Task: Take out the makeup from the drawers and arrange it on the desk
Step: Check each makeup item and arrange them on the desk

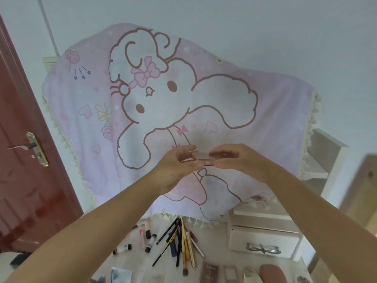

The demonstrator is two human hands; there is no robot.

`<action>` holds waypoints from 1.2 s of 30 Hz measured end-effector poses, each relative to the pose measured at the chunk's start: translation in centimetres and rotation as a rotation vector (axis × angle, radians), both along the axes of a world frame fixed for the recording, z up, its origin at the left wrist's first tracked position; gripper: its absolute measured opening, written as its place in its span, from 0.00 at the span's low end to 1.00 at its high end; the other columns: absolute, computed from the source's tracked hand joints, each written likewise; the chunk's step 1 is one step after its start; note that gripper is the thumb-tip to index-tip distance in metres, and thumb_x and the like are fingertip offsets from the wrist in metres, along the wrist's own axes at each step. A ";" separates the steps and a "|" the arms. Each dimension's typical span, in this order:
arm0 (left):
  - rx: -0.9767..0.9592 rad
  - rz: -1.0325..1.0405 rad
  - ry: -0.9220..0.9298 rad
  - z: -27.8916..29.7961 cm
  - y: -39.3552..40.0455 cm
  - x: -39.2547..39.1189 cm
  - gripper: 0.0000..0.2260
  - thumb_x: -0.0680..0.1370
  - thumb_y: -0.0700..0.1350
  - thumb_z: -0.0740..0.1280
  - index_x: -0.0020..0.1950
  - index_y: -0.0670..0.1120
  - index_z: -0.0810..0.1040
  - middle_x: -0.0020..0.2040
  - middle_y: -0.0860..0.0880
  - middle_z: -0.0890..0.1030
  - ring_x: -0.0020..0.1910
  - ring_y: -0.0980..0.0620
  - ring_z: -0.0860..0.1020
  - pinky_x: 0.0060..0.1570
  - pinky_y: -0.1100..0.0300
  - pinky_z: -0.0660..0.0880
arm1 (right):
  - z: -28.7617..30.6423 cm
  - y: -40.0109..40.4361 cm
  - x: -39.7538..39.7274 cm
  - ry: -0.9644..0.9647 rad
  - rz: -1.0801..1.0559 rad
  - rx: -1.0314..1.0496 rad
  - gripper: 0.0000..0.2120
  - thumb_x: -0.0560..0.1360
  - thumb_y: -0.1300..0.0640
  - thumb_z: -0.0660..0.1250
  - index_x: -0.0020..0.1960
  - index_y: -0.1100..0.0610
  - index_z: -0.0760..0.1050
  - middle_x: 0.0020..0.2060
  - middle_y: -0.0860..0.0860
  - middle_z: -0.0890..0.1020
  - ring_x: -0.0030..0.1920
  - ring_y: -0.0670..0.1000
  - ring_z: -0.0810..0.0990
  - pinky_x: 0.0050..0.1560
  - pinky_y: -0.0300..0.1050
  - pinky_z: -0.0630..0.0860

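Task looks well along but not finished, my read. Bottom of frame, nearest: worktop point(220, 260), pale, mottled, already carries a spread of makeup. Flat palettes point(210, 271) along the bottom edge, rectangular, hard-cased, one dark brown, one clear-lidded. Just above them a loose fan of pencils and brushes point(179, 242), thin rigid sticks, black, gold and brown, overlapping, not lined up. Left of those, small tubes point(150, 238), cylindrical, dark caps, lying on their sides. Lower right: drawer unit point(263, 240), white, boxy, ornate metal handle; can't tell what is left inside. Mid-frame, held up above the worktop: a small compact point(201, 158), thin, flat, rectangular, glossy pinkish-brown. Left hand point(179, 162) pinches its left end, right hand point(234, 158) pinches its right end, both grips closed on it. It still needs setting down; the pile likely needs tidying. Behind: pink cartoon cloth point(183, 99), soft, tasselled edge, draped over something tall. Upper left: red door point(20, 160), brass lever.
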State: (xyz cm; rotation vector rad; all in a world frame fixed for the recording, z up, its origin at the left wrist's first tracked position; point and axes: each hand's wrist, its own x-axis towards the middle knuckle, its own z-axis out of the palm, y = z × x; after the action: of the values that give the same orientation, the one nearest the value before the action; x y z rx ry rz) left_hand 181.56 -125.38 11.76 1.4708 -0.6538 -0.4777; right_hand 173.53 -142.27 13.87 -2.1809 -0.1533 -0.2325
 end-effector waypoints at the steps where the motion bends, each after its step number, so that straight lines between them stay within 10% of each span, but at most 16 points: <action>1: -0.020 -0.004 -0.005 -0.3 0.1 0.0 0.21 0.71 0.30 0.65 0.63 0.40 0.68 0.51 0.48 0.76 0.47 0.54 0.78 0.48 0.65 0.75 | -0.1 0.0 0.0 0.000 0.000 0.007 0.08 0.72 0.60 0.67 0.49 0.50 0.75 0.42 0.46 0.77 0.45 0.47 0.75 0.46 0.34 0.69; 7: -0.049 -0.030 -0.053 -2.1 1.2 -0.3 0.21 0.70 0.25 0.64 0.51 0.50 0.73 0.49 0.53 0.78 0.40 0.61 0.81 0.39 0.69 0.77 | -1.2 0.0 0.1 0.031 0.009 -0.008 0.13 0.70 0.61 0.69 0.53 0.50 0.77 0.49 0.51 0.80 0.49 0.48 0.77 0.48 0.32 0.71; 14: 0.016 -0.030 0.123 -6.9 4.0 -0.5 0.28 0.72 0.25 0.60 0.70 0.40 0.61 0.66 0.44 0.71 0.55 0.50 0.75 0.56 0.59 0.73 | -5.9 1.8 1.2 0.234 -0.019 0.286 0.07 0.73 0.50 0.64 0.46 0.50 0.79 0.46 0.51 0.83 0.47 0.47 0.81 0.45 0.35 0.77; 21: 0.167 0.164 0.421 -18.4 8.5 -3.4 0.19 0.70 0.21 0.58 0.54 0.39 0.73 0.38 0.54 0.84 0.36 0.61 0.81 0.39 0.69 0.78 | -17.4 4.5 2.4 0.657 -0.232 0.529 0.26 0.73 0.36 0.55 0.45 0.57 0.78 0.34 0.52 0.83 0.35 0.52 0.82 0.35 0.42 0.79; 30: 0.476 0.289 0.732 -31.2 12.1 -9.0 0.21 0.70 0.25 0.64 0.61 0.40 0.72 0.48 0.43 0.77 0.44 0.49 0.75 0.43 0.64 0.73 | -32.4 8.7 -0.1 1.076 -0.416 0.491 0.33 0.68 0.28 0.52 0.31 0.58 0.73 0.28 0.54 0.78 0.33 0.53 0.76 0.43 0.46 0.74; 36: 0.479 0.385 0.795 -34.2 12.5 -10.2 0.20 0.70 0.25 0.63 0.59 0.40 0.73 0.46 0.44 0.78 0.41 0.51 0.76 0.40 0.64 0.72 | -36.1 9.6 1.0 1.061 -0.493 0.338 0.28 0.71 0.32 0.55 0.42 0.59 0.70 0.36 0.57 0.75 0.38 0.55 0.75 0.41 0.46 0.74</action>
State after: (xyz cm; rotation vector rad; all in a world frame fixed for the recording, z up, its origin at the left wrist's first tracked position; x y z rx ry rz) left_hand 171.36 -112.90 -22.46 1.6268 0.3954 -0.8801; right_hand 174.54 -132.67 -22.20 -1.7104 0.9458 0.5942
